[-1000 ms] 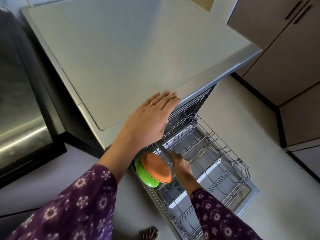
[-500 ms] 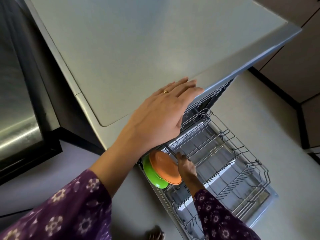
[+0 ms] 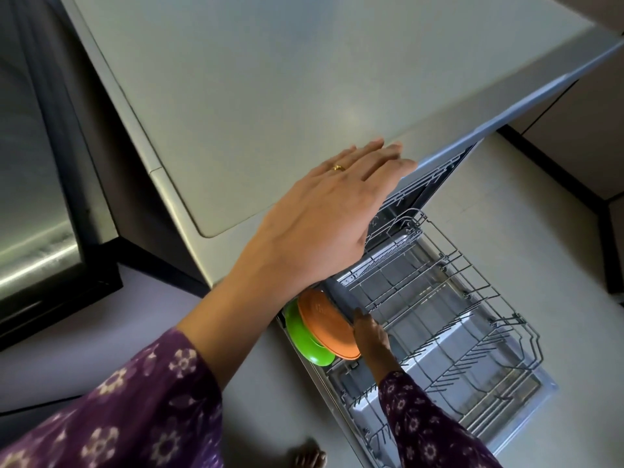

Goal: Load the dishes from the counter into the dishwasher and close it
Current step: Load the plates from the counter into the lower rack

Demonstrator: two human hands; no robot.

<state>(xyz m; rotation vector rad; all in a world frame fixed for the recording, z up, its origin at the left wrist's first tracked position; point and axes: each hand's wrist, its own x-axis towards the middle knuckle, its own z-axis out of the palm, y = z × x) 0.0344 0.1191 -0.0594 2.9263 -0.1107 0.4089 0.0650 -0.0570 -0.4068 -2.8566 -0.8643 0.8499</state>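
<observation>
Here, left hand (image 3: pixel 324 217) lies flat on dishwasher (image 3: pixel 270 96)

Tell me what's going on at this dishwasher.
A person in purple floral sleeves is loading it. The left hand lies flat on the dishwasher top, fingers straight, near the front edge. The right hand reaches down into the pulled-out lower rack, with its fingertips at a grey strip beside the orange plate; whether it grips anything is unclear. The orange plate and a green plate stand on edge together at the rack's left end. The rest of the rack looks unfilled.
</observation>
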